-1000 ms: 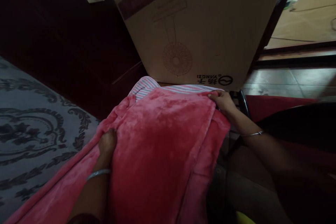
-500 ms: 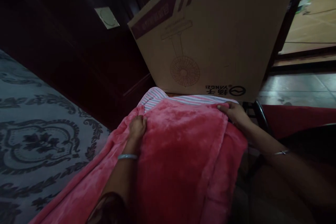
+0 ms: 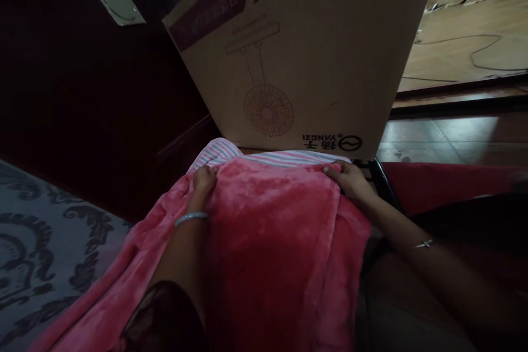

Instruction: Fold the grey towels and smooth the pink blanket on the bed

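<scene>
A pink fleece blanket (image 3: 272, 231) lies draped in front of me, over a striped pink and white cloth (image 3: 231, 153) whose edge shows at the far side. My left hand (image 3: 203, 182) rests on the blanket's far left corner, fingers curled onto the fabric. My right hand (image 3: 344, 177) grips the far right corner, fingers closed on the edge. Each wrist carries a thin bangle.
A large cardboard box (image 3: 305, 49) printed with a fan drawing stands just beyond the blanket. Dark wooden furniture (image 3: 82, 93) fills the left. A grey patterned bedcover (image 3: 45, 231) lies at lower left. Tiled floor (image 3: 454, 137) and something red (image 3: 445, 181) are at right.
My left hand has slid up the blanket from its lower left part to the far left corner. The right hand has stayed on the far right corner. The view shifted a little.
</scene>
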